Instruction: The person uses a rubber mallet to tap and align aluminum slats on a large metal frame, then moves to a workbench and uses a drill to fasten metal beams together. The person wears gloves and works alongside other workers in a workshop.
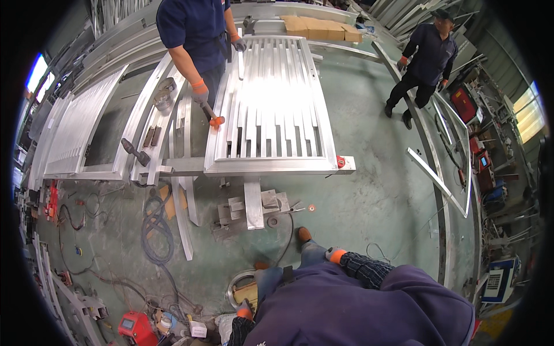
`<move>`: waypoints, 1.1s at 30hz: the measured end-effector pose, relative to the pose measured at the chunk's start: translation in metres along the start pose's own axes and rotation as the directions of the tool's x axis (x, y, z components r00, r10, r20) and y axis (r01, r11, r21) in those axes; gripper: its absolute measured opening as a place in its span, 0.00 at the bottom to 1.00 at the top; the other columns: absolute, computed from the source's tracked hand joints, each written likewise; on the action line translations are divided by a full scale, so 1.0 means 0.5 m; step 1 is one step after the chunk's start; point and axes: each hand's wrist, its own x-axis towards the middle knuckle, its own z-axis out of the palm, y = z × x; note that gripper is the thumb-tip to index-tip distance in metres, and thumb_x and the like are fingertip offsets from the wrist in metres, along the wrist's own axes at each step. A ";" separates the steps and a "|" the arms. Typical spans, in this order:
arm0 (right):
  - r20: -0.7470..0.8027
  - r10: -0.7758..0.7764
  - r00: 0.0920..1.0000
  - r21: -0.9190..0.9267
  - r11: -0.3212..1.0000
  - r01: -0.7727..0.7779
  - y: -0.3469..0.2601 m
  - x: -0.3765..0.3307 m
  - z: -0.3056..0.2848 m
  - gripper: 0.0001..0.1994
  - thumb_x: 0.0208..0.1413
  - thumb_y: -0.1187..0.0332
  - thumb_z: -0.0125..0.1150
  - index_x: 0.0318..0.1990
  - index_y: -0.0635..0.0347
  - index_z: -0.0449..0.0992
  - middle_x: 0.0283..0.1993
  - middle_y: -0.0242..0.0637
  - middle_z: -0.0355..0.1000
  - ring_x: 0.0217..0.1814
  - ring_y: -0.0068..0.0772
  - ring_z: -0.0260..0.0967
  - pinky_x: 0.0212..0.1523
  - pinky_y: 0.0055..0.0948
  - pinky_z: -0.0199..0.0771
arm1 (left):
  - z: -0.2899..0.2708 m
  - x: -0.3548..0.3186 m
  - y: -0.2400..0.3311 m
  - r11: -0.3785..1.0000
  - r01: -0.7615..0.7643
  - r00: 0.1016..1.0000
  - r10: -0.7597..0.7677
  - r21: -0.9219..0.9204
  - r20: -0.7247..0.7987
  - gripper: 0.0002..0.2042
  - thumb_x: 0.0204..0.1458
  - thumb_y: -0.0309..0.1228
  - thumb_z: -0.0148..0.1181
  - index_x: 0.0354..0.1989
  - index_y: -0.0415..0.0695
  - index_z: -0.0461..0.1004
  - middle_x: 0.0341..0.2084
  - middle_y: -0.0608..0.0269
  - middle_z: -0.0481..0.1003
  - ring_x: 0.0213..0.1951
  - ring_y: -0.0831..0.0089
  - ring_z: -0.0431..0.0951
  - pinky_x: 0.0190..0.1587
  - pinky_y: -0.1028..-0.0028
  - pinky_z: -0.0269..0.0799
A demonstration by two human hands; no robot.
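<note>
Down near the bottom edge, my left hand [244,312] in its orange-tipped glove sits close against my body, just beside a round metal tin [242,286] on the green floor [375,190]; whether it is closed or spread I cannot tell, as only a bit of the glove shows. My right hand [334,254], also gloved in orange, rests near my knee, just right of my brown shoe [303,234]. Its fingers are hidden too, so I cannot tell its grip, and I see nothing held in it.

Farther off, straight ahead, a big silvery slatted gate [277,104] lies flat on supports. At its far left a person in a dark blue shirt [193,23] leans over it, one gloved hand holding an orange-headed mallet [214,119] at the gate's left edge, the other hand at its far end. A second slatted frame [75,130] lies on the left. Black cables [156,230] coil on the floor near left, and a red machine [135,327] sits at the near left corner. Far right, another person in dark clothes [424,63] walks beside long metal bars [435,179].
</note>
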 end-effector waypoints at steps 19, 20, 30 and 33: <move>-0.031 -0.187 0.982 0.116 0.975 0.189 -0.151 0.069 -0.155 0.22 0.59 0.51 0.51 0.45 0.57 0.83 0.51 0.56 0.78 0.58 0.60 0.73 0.58 0.49 0.72 | 0.123 0.029 0.129 0.902 -0.320 0.947 0.297 0.290 0.122 0.16 0.63 0.50 0.52 0.42 0.51 0.72 0.27 0.60 0.75 0.22 0.62 0.73 0.23 0.61 0.68; -0.069 -0.149 0.986 0.106 0.982 0.156 -0.139 0.085 -0.150 0.22 0.59 0.51 0.51 0.46 0.57 0.83 0.52 0.56 0.78 0.59 0.60 0.73 0.59 0.48 0.72 | 0.139 0.031 0.148 0.871 -0.358 0.934 0.328 0.337 0.144 0.16 0.63 0.50 0.52 0.42 0.51 0.72 0.27 0.60 0.75 0.22 0.62 0.73 0.23 0.61 0.68; -0.016 0.059 0.998 0.055 0.997 -0.058 -0.069 0.125 -0.141 0.25 0.59 0.49 0.54 0.51 0.60 0.83 0.58 0.52 0.77 0.63 0.58 0.72 0.63 0.48 0.72 | 0.173 0.105 0.274 0.787 -0.373 0.928 0.314 0.493 0.201 0.17 0.64 0.53 0.50 0.38 0.52 0.71 0.24 0.63 0.73 0.21 0.62 0.72 0.22 0.61 0.67; -0.030 0.076 0.997 0.103 0.992 -0.072 -0.099 0.123 -0.125 0.25 0.58 0.50 0.53 0.50 0.61 0.83 0.58 0.53 0.77 0.63 0.58 0.73 0.62 0.49 0.72 | 0.155 0.127 0.302 0.796 -0.372 0.928 0.302 0.477 0.220 0.17 0.64 0.53 0.49 0.37 0.53 0.71 0.23 0.63 0.72 0.20 0.62 0.71 0.22 0.61 0.66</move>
